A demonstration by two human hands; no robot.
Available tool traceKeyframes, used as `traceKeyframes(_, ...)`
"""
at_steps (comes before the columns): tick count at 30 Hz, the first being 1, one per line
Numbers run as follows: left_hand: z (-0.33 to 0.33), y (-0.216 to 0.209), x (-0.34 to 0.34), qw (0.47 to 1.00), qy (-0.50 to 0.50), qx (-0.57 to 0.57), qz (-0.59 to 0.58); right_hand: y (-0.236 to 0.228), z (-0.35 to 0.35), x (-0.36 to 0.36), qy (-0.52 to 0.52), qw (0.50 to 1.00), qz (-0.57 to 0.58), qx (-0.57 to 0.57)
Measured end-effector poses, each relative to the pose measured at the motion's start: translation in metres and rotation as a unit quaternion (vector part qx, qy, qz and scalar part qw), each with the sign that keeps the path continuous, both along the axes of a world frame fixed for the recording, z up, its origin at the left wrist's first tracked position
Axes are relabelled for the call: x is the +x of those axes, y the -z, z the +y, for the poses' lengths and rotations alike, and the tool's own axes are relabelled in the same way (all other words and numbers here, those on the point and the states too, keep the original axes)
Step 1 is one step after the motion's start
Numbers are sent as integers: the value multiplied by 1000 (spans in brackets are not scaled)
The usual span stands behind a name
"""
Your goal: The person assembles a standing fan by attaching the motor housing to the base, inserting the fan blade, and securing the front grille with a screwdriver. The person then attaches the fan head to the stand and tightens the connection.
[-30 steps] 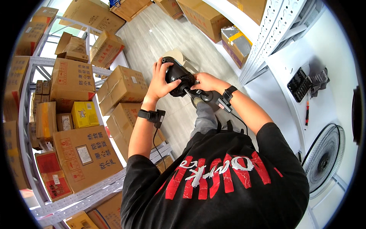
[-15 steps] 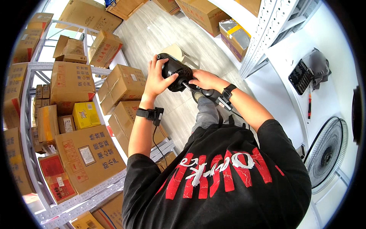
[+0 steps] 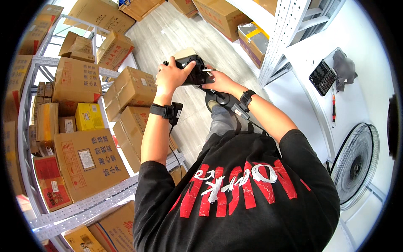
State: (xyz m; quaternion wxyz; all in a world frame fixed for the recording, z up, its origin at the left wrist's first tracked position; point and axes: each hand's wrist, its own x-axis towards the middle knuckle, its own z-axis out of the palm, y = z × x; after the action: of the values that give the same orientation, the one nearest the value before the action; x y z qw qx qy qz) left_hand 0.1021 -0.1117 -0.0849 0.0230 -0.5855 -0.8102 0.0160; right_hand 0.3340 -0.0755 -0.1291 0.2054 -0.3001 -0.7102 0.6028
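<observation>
A black fan motor housing (image 3: 195, 75) is between my hands, above a round black base (image 3: 223, 99) on the floor. My left hand (image 3: 171, 77) grips the housing from its left side, thumb over the top and fingers curled round the far end. A short silver shaft (image 3: 208, 70) sticks out of the housing's right end. My right hand (image 3: 222, 82) is closed at that end, just below the shaft; its fingertips are partly hidden. My foot (image 3: 213, 103) rests by the base. Both wrists wear black straps with small modules and cables.
Cardboard boxes (image 3: 90, 161) fill the metal shelving on the left. A beige stool top (image 3: 184, 53) shows behind the housing. On the white surface at right lie a phone-like black device (image 3: 322, 78), a grey cloth (image 3: 345, 70) and a screwdriver (image 3: 334, 107). Below them leans a round fan grille (image 3: 357, 167).
The housing has turned and moved slightly up and away from me in both hands, so its silver shaft now points right. My right hand has shifted up with it.
</observation>
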Motion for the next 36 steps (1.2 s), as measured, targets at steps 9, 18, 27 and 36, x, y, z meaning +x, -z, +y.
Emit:
traceKeyframes(9, 14, -58, 35, 981, -99, -43, -159, 16, -3, -9, 66, 976, -101, 183)
traceKeyframes(18, 6, -40, 10, 980, -28, -13, -199, 23, -36, -32, 130, 919, -253, 274)
traceKeyframes(27, 17, -44, 16, 986, -32, -65, -150, 7, -51, -53, 236, 873, -293, 310)
traceKeyframes(36, -8, -52, 24, 989, 18, -24, -144, 36, -78, -83, 387, 797, -344, 311)
